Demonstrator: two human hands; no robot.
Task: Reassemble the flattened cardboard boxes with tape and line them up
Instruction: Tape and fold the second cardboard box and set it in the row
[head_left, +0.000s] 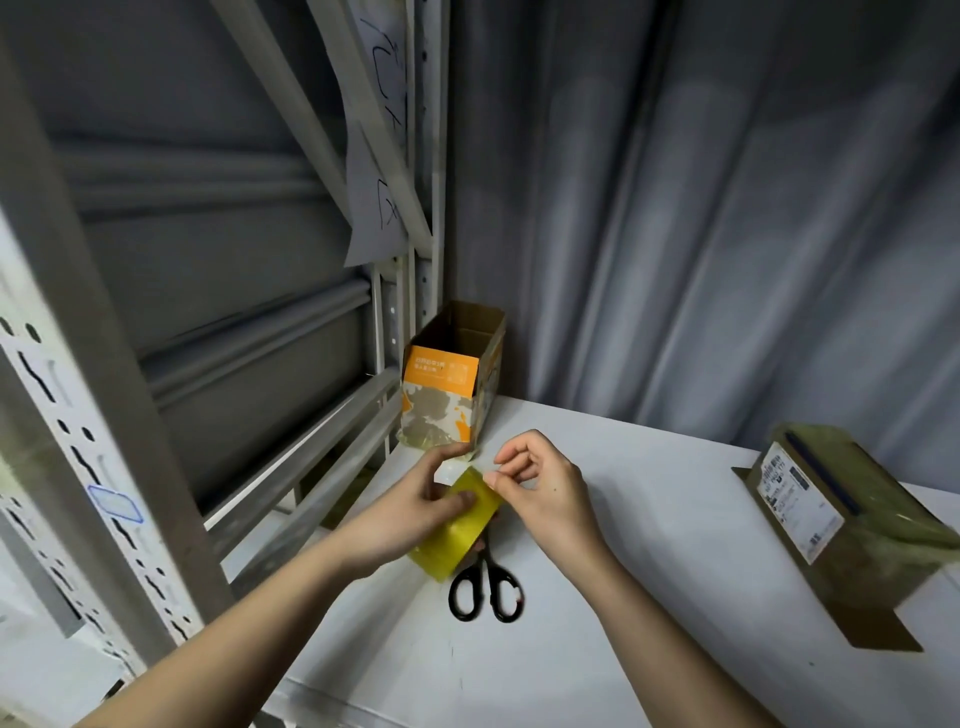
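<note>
My left hand (415, 504) grips a roll of yellowish clear tape (457, 525) above the white table (649, 597). With thumb and fingertips, my right hand (540, 483) pinches at the tape's edge on top of the roll. An orange and white cardboard box (449, 384) stands upright and open-topped in the far corner of the table, with tape on its lower part. At the right edge a brown cardboard box (852, 525) lies on its side; it carries a shipping label and is wrapped in yellowish tape.
Black-handled scissors (485, 587) lie on the table just below the tape roll. A grey metal shelf frame (104, 415) runs along the left side. Grey curtains (727, 208) hang behind the table. A paper sheet with handwriting (376, 182) hangs on the frame.
</note>
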